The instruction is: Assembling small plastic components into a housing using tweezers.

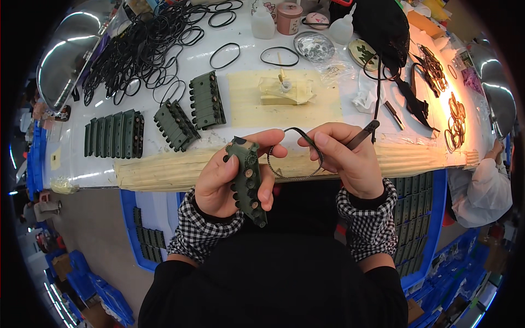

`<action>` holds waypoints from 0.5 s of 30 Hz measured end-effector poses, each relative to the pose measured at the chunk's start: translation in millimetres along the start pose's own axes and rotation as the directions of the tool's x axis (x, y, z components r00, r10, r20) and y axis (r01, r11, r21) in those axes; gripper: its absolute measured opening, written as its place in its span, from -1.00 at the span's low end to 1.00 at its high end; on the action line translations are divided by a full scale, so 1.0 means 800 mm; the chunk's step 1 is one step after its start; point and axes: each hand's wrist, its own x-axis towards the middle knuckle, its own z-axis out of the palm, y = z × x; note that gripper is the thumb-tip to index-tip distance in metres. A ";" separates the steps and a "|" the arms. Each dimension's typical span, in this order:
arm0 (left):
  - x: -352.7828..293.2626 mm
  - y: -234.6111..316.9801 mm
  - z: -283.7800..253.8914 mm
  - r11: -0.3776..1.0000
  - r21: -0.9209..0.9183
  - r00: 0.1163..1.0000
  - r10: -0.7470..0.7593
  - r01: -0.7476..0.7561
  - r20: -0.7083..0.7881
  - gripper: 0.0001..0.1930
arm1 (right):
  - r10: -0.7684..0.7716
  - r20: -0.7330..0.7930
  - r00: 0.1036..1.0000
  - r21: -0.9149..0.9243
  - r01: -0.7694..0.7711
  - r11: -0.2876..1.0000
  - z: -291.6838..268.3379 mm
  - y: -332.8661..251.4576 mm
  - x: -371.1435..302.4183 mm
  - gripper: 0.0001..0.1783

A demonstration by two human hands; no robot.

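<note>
My left hand (212, 183) grips a dark green toy tank hull (249, 188), tilted, with a row of small wheels along its side. My right hand (353, 164) pinches a thin black rubber track loop (306, 135) just right of the hull. The loop's left side lies by my left fingertips; whether they touch it I cannot tell. A dark, slim-handled tool (363, 135) also rests in my right hand, its working end hidden. Beyond my left hand, similar green hulls stand on the table: a group at the left (114, 134), one tilted (176, 126) and another behind it (208, 101).
Tangled black loops (136, 49) cover the back left. A tape-covered block (285, 91) stands mid-table, with squeeze bottles (263, 24), a pink jar (289, 19) and a round dish (314, 46) behind. Blue trays (437, 218) of green parts sit below the edge; another person's sleeve (476, 191) shows right.
</note>
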 end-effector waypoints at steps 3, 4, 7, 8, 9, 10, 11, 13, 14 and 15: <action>0.001 -0.003 -0.004 0.994 -0.101 0.999 0.032 -0.033 -0.013 -0.34 | 0.000 0.014 1.000 0.018 -0.001 1.000 0.003 0.000 0.000 -0.79; 0.003 -0.003 -0.001 0.994 -0.099 0.998 0.038 -0.042 -0.042 -0.34 | -0.026 0.031 0.999 0.033 0.025 0.999 0.002 0.002 0.000 -0.81; 0.008 -0.001 0.009 0.997 0.029 0.989 0.069 -0.066 -0.128 -0.36 | -0.096 0.030 0.995 0.038 0.095 0.995 0.000 0.009 0.000 -0.88; 0.008 0.000 0.010 0.986 0.151 0.984 0.091 -0.068 -0.155 -0.37 | -0.114 -0.001 0.994 0.011 0.114 0.993 0.001 0.010 -0.002 -0.89; 0.008 0.001 0.011 0.972 0.230 0.983 0.096 -0.057 -0.159 -0.37 | -0.132 -0.032 0.991 -0.017 0.132 0.991 0.002 0.011 -0.004 -0.90; 0.007 0.001 0.011 0.951 0.305 0.982 0.099 -0.045 -0.162 -0.38 | -0.170 -0.076 0.982 -0.064 0.166 0.984 0.005 0.011 -0.006 -0.90; 0.006 0.001 0.010 0.940 0.340 0.986 0.080 -0.026 -0.146 -0.38 | -0.210 -0.118 0.971 -0.113 0.197 0.974 0.010 0.010 -0.008 -0.91; 0.004 -0.001 0.007 0.931 0.364 0.998 0.006 0.017 -0.063 -0.39 | -0.291 -0.170 0.942 -0.242 0.246 0.938 0.016 0.011 -0.009 -0.91; 0.005 -0.003 0.009 0.926 0.376 0.999 -0.006 0.026 -0.054 -0.39 | -0.335 -0.173 0.926 -0.261 0.285 0.922 0.019 0.017 -0.008 -0.91; 0.007 -0.006 0.014 0.921 0.388 0.999 -0.019 0.035 -0.044 -0.39 | -0.379 -0.175 0.909 -0.280 0.323 0.904 0.023 0.026 -0.007 -0.91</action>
